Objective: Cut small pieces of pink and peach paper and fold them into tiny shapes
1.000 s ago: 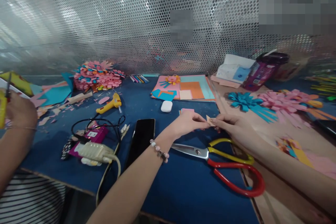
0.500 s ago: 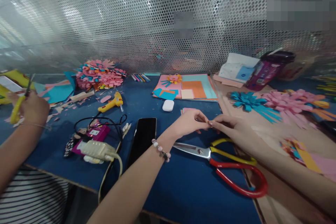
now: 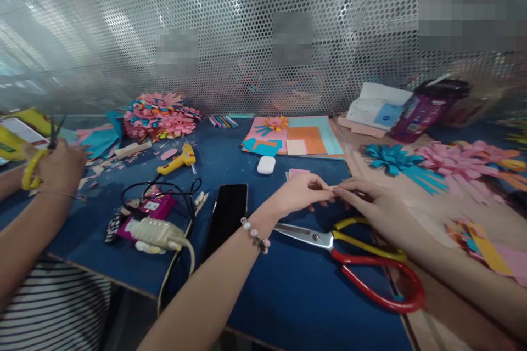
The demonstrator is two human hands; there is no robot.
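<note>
My left hand (image 3: 303, 195), with a beaded bracelet on its wrist, meets my right hand (image 3: 373, 204) over the blue table. Thumb and fingers of both hands are pinched together at the tips. Whatever lies between them is too small or hidden to make out. Just below the hands rest large scissors (image 3: 316, 237) with one red and one yellow handle. A small stack of coloured paper pieces (image 3: 299, 172) peeks out behind my left hand. Left of my forearm lies a black phone (image 3: 229, 211), partly covered by the arm.
Beyond my hands are a white case (image 3: 265, 164) and coloured paper sheets (image 3: 307, 140). A yellow glue gun (image 3: 178, 160) and a power strip (image 3: 154, 214) with cables lie left. Paper flowers (image 3: 393, 159) are at right. A co-worker's hand (image 3: 61, 167) holds yellow-handled scissors at far left.
My hands stay pinched together with hardly any movement. The view has shifted slightly. At far left the co-worker's scissors have moved a little, and more of their other arm shows.
</note>
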